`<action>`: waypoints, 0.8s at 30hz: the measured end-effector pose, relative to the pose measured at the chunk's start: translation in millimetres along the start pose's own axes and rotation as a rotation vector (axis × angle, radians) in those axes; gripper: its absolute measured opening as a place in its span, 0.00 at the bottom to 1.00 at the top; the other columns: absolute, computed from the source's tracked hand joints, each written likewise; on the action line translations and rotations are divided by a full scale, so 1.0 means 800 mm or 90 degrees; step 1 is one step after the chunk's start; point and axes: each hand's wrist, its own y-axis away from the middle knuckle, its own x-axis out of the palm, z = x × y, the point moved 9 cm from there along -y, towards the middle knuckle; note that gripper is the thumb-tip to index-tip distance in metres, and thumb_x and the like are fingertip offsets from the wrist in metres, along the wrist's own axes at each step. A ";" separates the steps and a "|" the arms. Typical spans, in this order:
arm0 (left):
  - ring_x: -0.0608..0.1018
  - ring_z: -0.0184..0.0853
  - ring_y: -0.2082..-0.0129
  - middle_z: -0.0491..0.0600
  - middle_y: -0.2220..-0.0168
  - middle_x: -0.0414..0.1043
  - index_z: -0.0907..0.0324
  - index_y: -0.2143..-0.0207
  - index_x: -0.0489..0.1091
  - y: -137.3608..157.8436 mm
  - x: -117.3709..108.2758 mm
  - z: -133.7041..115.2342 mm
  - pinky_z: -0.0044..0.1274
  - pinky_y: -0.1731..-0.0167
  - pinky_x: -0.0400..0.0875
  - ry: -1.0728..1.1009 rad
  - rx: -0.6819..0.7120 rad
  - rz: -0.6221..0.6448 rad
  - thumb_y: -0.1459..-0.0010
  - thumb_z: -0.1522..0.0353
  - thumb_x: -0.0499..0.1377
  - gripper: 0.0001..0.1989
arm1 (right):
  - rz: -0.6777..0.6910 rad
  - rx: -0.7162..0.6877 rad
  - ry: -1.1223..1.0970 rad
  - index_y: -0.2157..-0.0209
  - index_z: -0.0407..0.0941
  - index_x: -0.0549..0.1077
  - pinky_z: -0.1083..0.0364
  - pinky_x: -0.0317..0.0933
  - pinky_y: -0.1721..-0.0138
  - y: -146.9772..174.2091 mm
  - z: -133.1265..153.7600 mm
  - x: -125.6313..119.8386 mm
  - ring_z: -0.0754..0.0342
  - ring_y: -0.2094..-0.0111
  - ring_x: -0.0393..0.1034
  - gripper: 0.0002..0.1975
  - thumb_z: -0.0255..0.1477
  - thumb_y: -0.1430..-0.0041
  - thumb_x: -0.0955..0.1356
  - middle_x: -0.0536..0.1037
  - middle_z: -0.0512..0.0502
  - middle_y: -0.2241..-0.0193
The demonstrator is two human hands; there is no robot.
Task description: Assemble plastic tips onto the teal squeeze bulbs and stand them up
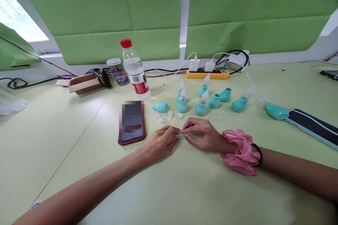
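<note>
Between my two hands, low over the table, is a small clear plastic piece (181, 135), mostly covered by fingers. My left hand (162, 142) pinches its left side. From the right, my right hand (202, 135) grips it between thumb and fingers. Just beyond lie several loose translucent tips (170, 114) and a teal rubber bulb (160, 107) on its side. Farther right stand teal bulbs with clear pointed tips, such as this nasal aspirator (201, 107). Two open-necked bulbs (214, 101) have no tip. Another clear piece (218, 116) lies beyond my right hand.
A red-cased phone (131, 123) lies left of my hands. Behind it stand a water bottle (136, 72) and a can (118, 71), near an open cardboard box (86, 83). A yellow power strip (207, 74) with chargers sits at the back. At right, a bulb (276, 111) touches a second phone (314, 126).
</note>
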 end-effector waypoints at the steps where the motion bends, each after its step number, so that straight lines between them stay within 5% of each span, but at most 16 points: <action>1: 0.74 0.32 0.68 0.49 0.69 0.71 0.61 0.64 0.60 0.000 0.000 0.000 0.21 0.70 0.71 -0.001 -0.001 0.000 0.47 0.76 0.51 0.07 | 0.003 0.001 0.002 0.67 0.44 0.73 0.58 0.62 0.72 0.000 0.000 0.000 0.57 0.72 0.66 0.11 0.20 0.53 0.64 0.71 0.46 0.73; 9: 0.73 0.31 0.67 0.51 0.68 0.71 0.61 0.63 0.62 0.000 -0.006 -0.003 0.21 0.67 0.70 0.049 0.012 -0.039 0.46 0.75 0.52 0.07 | 0.048 0.038 0.024 0.59 0.42 0.69 0.55 0.62 0.66 0.004 -0.010 0.011 0.54 0.65 0.66 0.14 0.25 0.51 0.66 0.72 0.44 0.67; 15: 0.70 0.36 0.62 0.52 0.65 0.72 0.62 0.57 0.63 -0.029 -0.047 0.004 0.26 0.63 0.69 -0.043 0.010 -0.068 0.48 0.71 0.55 0.14 | 0.026 0.079 0.038 0.63 0.41 0.70 0.58 0.61 0.72 0.004 -0.019 0.009 0.57 0.72 0.66 0.10 0.25 0.50 0.65 0.72 0.45 0.72; 19: 0.66 0.44 0.56 0.54 0.53 0.67 0.60 0.52 0.62 -0.064 -0.048 0.043 0.32 0.64 0.68 -0.277 -0.110 0.075 0.47 0.70 0.52 0.18 | 0.027 0.091 0.038 0.68 0.41 0.70 0.58 0.61 0.69 0.001 -0.018 0.007 0.56 0.71 0.66 0.06 0.23 0.52 0.65 0.72 0.46 0.72; 22: 0.69 0.47 0.60 0.54 0.62 0.71 0.59 0.56 0.67 -0.075 -0.026 0.078 0.33 0.68 0.68 -0.318 -0.188 0.240 0.51 0.69 0.55 0.18 | 0.026 0.123 0.030 0.70 0.42 0.69 0.59 0.61 0.72 0.000 -0.020 0.006 0.58 0.73 0.65 0.05 0.22 0.54 0.65 0.72 0.47 0.73; 24: 0.70 0.46 0.64 0.54 0.65 0.72 0.59 0.58 0.68 -0.081 -0.022 0.091 0.31 0.71 0.68 -0.307 -0.202 0.258 0.53 0.70 0.56 0.17 | 0.038 0.160 0.023 0.71 0.42 0.69 0.59 0.60 0.73 0.001 -0.026 0.007 0.59 0.75 0.65 0.05 0.22 0.54 0.65 0.72 0.48 0.75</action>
